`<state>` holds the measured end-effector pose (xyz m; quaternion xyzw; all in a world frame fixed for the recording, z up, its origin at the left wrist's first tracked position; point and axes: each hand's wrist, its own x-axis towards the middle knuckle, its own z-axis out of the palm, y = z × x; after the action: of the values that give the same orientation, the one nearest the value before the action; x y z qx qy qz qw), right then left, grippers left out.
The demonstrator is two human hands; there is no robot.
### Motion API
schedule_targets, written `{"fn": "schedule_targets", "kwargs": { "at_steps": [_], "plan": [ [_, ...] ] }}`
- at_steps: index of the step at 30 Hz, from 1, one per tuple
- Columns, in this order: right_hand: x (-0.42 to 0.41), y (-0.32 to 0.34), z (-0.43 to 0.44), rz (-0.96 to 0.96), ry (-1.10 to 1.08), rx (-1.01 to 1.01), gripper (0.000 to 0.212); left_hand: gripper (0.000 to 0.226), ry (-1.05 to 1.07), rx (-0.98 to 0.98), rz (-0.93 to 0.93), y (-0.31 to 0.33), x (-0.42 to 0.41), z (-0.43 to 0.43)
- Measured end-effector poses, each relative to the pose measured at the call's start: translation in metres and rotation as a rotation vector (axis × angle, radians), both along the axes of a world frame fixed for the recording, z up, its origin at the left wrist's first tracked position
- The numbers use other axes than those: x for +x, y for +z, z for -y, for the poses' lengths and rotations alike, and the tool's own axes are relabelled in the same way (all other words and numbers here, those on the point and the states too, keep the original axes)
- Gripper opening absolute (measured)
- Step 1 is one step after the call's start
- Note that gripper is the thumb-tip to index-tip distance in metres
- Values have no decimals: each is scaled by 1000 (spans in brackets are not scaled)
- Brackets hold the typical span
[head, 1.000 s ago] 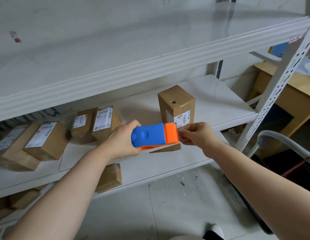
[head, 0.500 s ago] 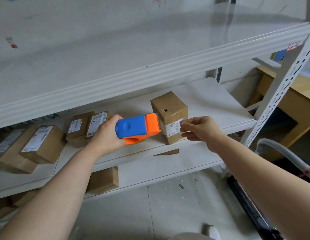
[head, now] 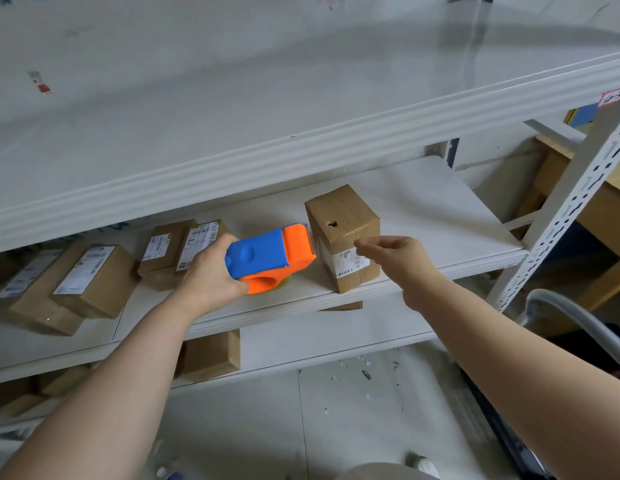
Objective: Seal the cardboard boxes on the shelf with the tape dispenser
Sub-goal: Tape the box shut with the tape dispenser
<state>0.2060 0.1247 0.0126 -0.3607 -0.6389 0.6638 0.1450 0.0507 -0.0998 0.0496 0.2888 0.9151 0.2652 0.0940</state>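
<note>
- The blue-and-orange plastic tape dispenser is held just above the front part of the white middle shelf board, at the picture's centre.
- Its long axis runs roughly from 9 to 3 o'clock. The blue handle is at the 9 o'clock end, and the orange head points towards 3 o'clock, tipped slightly up.
- The handle is gripped by the left hand, with the fingers wrapped round it from the 9 o'clock side.
- Just beside the orange head, at its 3 o'clock, an upright brown cardboard box with a small hole and a white label is stood on the same board. Contact between head and box cannot be told.
- The right hand is held at the box's front face. Thumb and forefinger are closed tip to tip, and the other fingers are curled. Whether anything is pinched cannot be told.
- At 9 o'clock of the dispenser, flat labelled brown boxes are laid on the middle board, with further ones stacked well to the left.
- A glossy white upper shelf is seen at 12 o'clock, and a lower white shelf at 6 o'clock carries another brown box.
- A white perforated metal post is seen at 3 o'clock, with light wooden furniture behind it.
- A pale tiled floor, speckled with debris, is seen at 6 o'clock.
</note>
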Motion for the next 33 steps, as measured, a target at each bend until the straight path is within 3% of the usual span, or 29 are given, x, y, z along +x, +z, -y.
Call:
{"fn": "schedule_targets", "kwargs": {
  "at_steps": [7, 11, 14, 17, 19, 22, 24, 27, 33],
  "plan": [
    [0, -23, 15, 249, 66, -435, 32, 41, -52, -113, -95, -5, -9, 13],
    [0, -36, 24, 244, 41, -493, 23, 44, -107, -161, -140, -10, -14, 17],
    [-2, -39, 24, 218, -122, -328, 32, 43, -107, -141, -146, -12, -20, 20],
    [-12, -40, 15, 159, -325, 84, 52, 46, -99, -143, -148, -10, -26, 23],
    [-25, -30, 9, 138, -299, 370, 71, 47, -112, -143, -149, -9, -27, 24],
    [-51, -10, 7, 315, -81, 660, 115, 45, -113, -148, -135, -7, -24, 25],
    [-67, -7, 7, 424, -5, 715, 129, 44, -112, -142, -114, -7, -21, 26],
    [-81, -13, 1, 488, 30, 790, 126, 43, -93, -149, -101, -8, -16, 30],
    [-87, -4, -48, 357, 436, 792, 124, 42, -4, -81, -69, -8, -7, 35]
  ]
}}
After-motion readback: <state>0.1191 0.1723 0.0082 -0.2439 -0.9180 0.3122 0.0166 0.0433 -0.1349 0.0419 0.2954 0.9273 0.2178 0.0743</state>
